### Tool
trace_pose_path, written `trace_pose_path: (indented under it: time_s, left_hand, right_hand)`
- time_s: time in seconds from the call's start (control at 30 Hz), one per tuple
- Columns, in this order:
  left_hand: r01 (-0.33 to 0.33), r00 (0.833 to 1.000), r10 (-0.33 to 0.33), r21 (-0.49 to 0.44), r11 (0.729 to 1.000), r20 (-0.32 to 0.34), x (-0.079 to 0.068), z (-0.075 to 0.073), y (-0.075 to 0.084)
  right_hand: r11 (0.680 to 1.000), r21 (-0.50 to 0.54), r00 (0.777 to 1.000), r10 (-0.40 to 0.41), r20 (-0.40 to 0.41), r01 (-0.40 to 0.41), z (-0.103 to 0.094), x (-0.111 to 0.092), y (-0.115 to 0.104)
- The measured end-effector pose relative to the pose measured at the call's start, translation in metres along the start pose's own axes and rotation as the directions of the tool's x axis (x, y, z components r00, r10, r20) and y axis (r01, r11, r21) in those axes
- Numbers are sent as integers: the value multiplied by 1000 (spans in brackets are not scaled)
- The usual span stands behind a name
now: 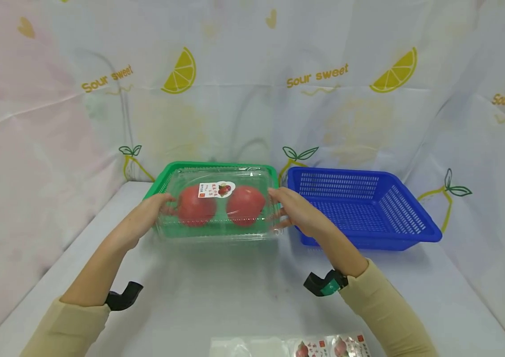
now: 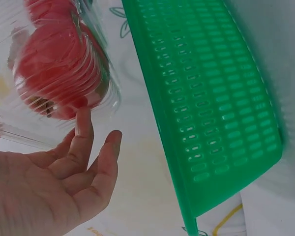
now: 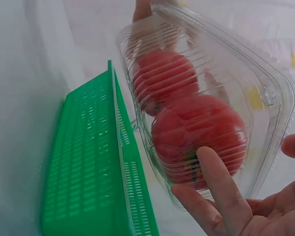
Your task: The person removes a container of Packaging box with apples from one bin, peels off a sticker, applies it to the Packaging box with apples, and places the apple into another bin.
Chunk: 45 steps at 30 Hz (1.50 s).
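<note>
A clear plastic clamshell box [image 1: 220, 218] with two red tomatoes, one on the left [image 1: 195, 210] and one on the right [image 1: 247, 207], is held up between both hands. A white label [image 1: 207, 190] with a fruit picture sits on its lid. My left hand [image 1: 156, 210] grips the box's left end, fingers against the underside in the left wrist view. At the opposite end my right hand [image 1: 297, 210] holds it, thumb by the rim and fingers beneath. Behind the box in the head view is a green slotted basket [image 1: 216, 164], and both wrist views show the box raised above its rim.
To the right stands a blue slotted basket [image 1: 359, 218]. At the table's front edge lies a sheet of labels [image 1: 323, 347], with stickers at its right part. A patterned cloth [image 1: 243, 114] hangs behind the baskets.
</note>
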State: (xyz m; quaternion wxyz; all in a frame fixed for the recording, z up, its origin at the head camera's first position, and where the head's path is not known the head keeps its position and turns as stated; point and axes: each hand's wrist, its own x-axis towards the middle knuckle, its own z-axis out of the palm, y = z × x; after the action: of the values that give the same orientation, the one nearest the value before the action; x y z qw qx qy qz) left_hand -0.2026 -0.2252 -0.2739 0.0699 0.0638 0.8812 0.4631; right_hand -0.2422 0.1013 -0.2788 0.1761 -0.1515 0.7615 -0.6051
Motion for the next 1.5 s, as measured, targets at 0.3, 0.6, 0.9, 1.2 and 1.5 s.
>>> trace_pose_path:
  time_s: [0.3, 0.6, 0.9, 1.2, 1.5]
  left_hand:
    - [0, 1000, -1, -40, 999, -16, 15, -7, -10]
    - [-9, 1000, 6, -134, 991, -21, 28, -10, -17]
    - [-20, 1000, 19, -141, 990, -5, 43, -16, -20]
    - [16, 1000, -14, -174, 985, 14, 58, -18, -25]
    - [53, 998, -48, -155, 986, 32, 66, -23, -29]
  right_hand:
    - [999, -9, 998, 52, -21, -52, 3, 20, -6]
    - [997, -23, 997, 75, -23, -75, 3, 38, -7]
    - [995, -33, 995, 99, -2, -99, -2, 56, -10]
    - [992, -28, 992, 126, 0, -126, -3, 72, -9]
    - [987, 14, 987, 159, 3, -159, -2, 83, -4]
